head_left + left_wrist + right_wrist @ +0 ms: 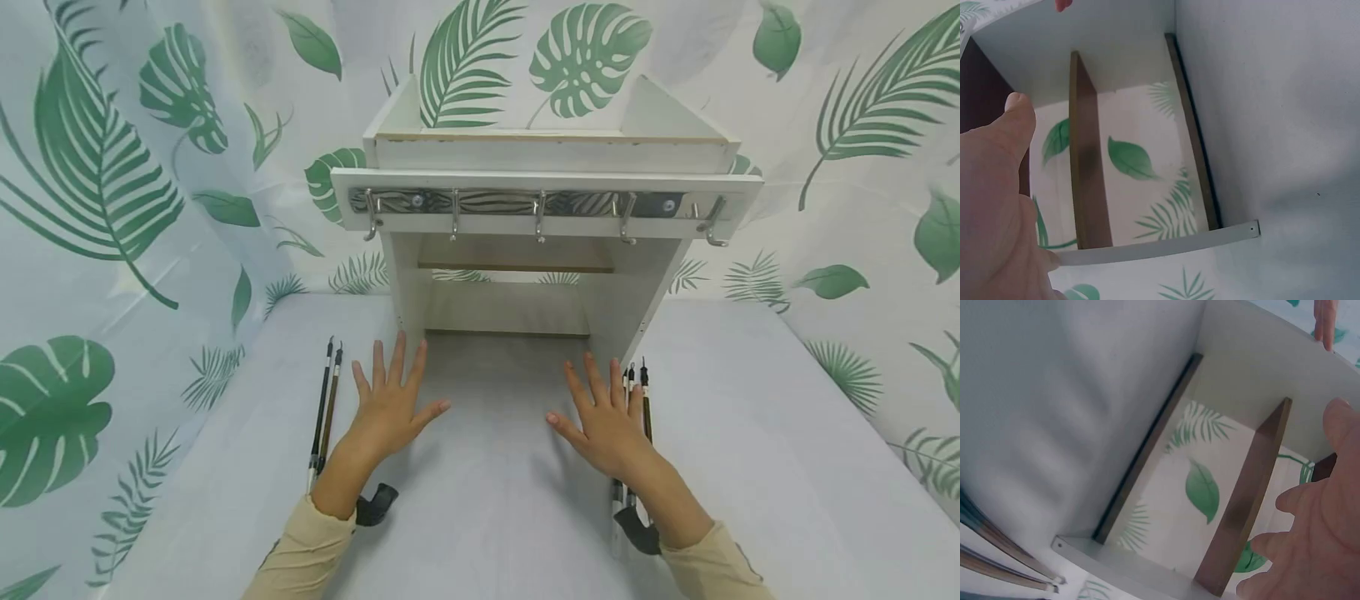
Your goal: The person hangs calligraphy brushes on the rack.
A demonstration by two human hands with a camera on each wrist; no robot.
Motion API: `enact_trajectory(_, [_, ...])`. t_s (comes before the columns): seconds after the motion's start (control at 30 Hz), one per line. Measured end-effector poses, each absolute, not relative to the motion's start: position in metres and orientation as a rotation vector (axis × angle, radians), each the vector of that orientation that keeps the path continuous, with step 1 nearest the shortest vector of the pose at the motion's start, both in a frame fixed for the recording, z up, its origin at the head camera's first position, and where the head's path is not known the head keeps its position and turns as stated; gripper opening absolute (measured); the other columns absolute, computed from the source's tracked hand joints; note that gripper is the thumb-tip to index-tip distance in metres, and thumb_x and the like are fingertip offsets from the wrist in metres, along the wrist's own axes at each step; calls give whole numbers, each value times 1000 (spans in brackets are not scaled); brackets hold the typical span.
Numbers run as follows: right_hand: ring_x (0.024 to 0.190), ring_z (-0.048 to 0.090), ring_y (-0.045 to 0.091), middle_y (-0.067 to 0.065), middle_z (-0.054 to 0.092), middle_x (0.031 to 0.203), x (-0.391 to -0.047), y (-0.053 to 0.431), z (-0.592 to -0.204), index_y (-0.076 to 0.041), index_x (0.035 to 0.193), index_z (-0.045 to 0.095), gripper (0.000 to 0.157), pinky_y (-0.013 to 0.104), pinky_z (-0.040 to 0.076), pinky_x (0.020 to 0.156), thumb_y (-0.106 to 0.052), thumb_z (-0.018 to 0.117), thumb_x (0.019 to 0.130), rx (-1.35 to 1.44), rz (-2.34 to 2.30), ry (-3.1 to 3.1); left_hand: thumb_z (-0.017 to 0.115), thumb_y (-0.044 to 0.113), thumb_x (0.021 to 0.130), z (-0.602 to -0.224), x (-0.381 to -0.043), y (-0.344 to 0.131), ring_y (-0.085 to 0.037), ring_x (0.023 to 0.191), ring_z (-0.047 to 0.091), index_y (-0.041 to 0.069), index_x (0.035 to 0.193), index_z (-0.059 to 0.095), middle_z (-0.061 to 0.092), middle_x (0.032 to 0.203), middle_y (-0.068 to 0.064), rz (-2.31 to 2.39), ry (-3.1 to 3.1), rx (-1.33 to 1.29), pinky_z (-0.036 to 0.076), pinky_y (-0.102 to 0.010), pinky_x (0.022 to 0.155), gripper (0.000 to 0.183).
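My left hand (386,419) is held out over the white tabletop, fingers spread and holding nothing. Just left of it lie two long slim brushes (327,404), one dark and one brown, partly behind the wrist. My right hand (609,429) mirrors it, also spread and without anything in its grasp. Several more brushes (647,408) lie beside and partly under that hand; their ends show at lower left in the right wrist view. Beyond both hands stands a white wooden rack (645,283) with a row of metal hooks (540,218) along its front board, all bare.
Inside the rack, crosswise brown-edged boards (1085,150) join its side panels. A leaf-patterned cloth (862,250) hangs behind and at both sides. The white tabletop (495,500) runs between and around the hands. Dark camera mounts (377,504) sit at the wrists.
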State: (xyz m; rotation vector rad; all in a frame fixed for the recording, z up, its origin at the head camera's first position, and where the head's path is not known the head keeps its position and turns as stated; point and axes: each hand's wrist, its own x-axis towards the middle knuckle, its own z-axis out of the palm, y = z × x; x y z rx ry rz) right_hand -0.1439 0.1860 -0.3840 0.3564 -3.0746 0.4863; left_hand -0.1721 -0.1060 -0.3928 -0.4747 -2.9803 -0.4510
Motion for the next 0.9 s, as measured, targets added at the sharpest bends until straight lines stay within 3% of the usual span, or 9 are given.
enact_trajectory(0.2, [135,-12,48,21,0,152,-138,205,-382,-10,147,11,77,75,-2,100,-52,44,91,293,588,-3041,44,56,89,-391,-176,-103,-49,134,-13,12,148,1,-11,152,-19,-446,-2960,-486,-4,-74,101,85])
enact_trajectory(0.43, [127,9,61,35,5,145,-134,238,-391,-5,147,4,82,77,22,93,-39,53,90,199,729,-2928,48,54,88,-398,-188,-115,-50,134,-11,7,147,-5,-10,151,-23,-661,-2841,-360,0,-75,100,92])
enact_trajectory(0.6, [122,20,62,38,8,143,-142,251,-397,-11,147,-4,82,76,27,90,-38,51,92,54,855,-2906,48,46,91,-405,-202,-130,-46,136,-8,7,146,-10,-9,152,-21,-934,-2683,-327,1,-71,104,88])
enact_trajectory(0.8, [120,29,58,39,17,141,-145,259,-409,-7,147,-2,80,70,34,90,-31,51,92,-44,918,-2877,50,39,92,-430,-221,-137,-34,140,6,20,146,-14,1,154,-12,-1248,-2523,-301,14,-58,112,86])
enact_trajectory(0.9, [115,37,57,39,19,139,-143,259,-417,-7,147,-2,78,67,40,86,-29,50,93,-95,951,-2860,53,41,90,-445,-232,-138,-35,138,18,25,145,-13,10,153,-12,-1366,-2453,-264,23,-56,110,88])
